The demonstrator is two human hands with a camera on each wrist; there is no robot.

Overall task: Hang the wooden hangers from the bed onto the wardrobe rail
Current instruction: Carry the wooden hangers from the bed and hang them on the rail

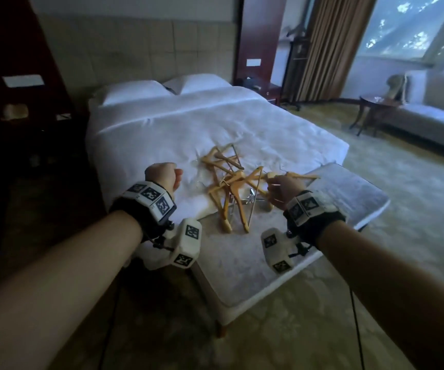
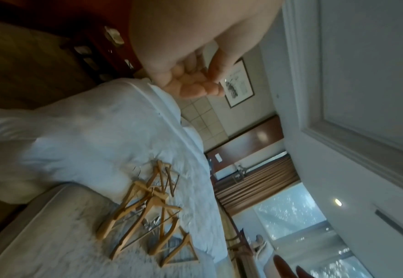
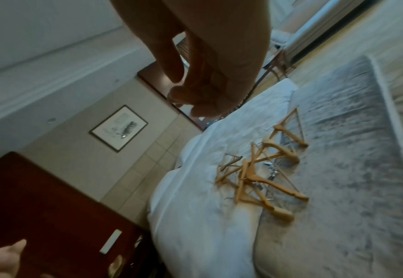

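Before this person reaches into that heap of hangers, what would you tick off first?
1. Hangers within reach: ok. The hangers lie at the foot of the bed, just ahead of both hands.
2. Left hand free: ok. Its fingers curl loosely and hold nothing.
3. Right hand free: ok. The wrist view shows its fingers bent and holding nothing, above the pile.
4. Hangers lying separate: not ok. They cross over one another, so hooks may snag.
5. Hooks easy to grab: cannot tell. The thin wires are hard to make out.
6. Wardrobe rail ready: cannot tell. No rail shows.
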